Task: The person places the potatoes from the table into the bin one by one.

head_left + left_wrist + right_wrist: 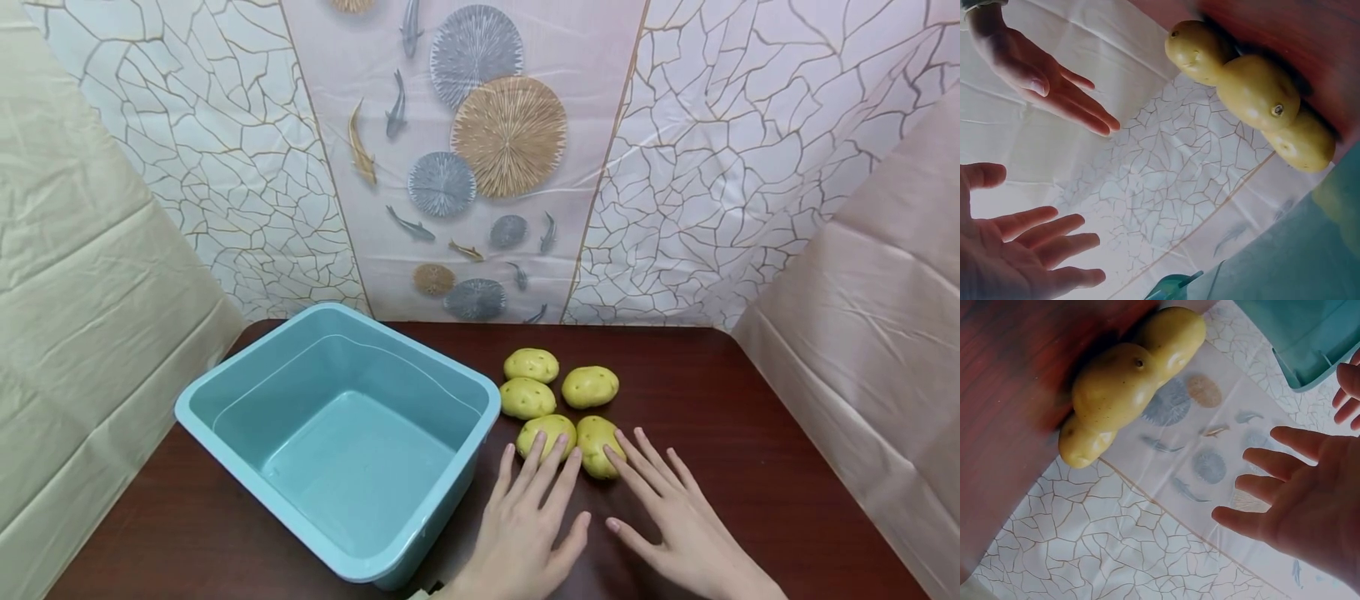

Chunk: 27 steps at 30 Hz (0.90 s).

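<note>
Several yellow potatoes [528, 398] lie in a loose cluster on the dark tabletop, right of a blue-green plastic basin [330, 483]. My left hand [525, 525] is spread above the table, its fingertips overlapping the front left potato [546, 437] in the head view. Beside it my right hand [678, 521] is spread too, with its index fingertip near the front right potato [597, 447]. In the left wrist view the left hand [1029, 250] hangs in the air apart from the potatoes [1257, 87]. The right wrist view likewise shows the right hand [1310, 500] holding nothing.
The basin's raised rim [405, 333] stands close to the cluster's left side. Behind the dark red-brown table [675, 375] hangs a patterned cloth backdrop [675, 208]. Pale cloth walls [862, 333] border both sides.
</note>
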Each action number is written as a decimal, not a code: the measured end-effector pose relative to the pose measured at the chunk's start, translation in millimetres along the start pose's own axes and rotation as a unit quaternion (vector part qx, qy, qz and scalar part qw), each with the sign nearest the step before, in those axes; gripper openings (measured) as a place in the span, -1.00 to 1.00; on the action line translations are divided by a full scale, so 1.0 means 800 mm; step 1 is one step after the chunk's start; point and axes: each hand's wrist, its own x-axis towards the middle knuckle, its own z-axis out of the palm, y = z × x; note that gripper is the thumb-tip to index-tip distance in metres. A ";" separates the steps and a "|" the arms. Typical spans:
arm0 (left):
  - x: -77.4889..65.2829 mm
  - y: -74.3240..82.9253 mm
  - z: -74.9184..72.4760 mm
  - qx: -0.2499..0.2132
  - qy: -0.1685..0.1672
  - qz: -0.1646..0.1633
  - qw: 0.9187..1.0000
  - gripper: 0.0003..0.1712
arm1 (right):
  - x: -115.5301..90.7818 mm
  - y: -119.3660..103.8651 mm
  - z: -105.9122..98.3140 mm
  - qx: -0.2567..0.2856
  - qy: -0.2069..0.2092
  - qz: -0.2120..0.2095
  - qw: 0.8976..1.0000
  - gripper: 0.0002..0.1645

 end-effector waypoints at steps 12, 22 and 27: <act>-0.007 0.001 -0.023 0.003 0.113 0.023 0.993 -0.50 | 0.008 -0.007 -0.004 0.032 0.029 -0.013 0.999 -0.18; -0.012 0.003 -0.040 0.013 0.199 0.021 0.980 -0.53 | 0.015 -0.010 -0.004 0.038 0.055 -0.039 0.997 -0.27; -0.015 -0.002 -0.050 0.003 0.227 0.009 0.974 -0.55 | 0.017 -0.009 -0.003 0.038 0.056 -0.041 0.997 -0.27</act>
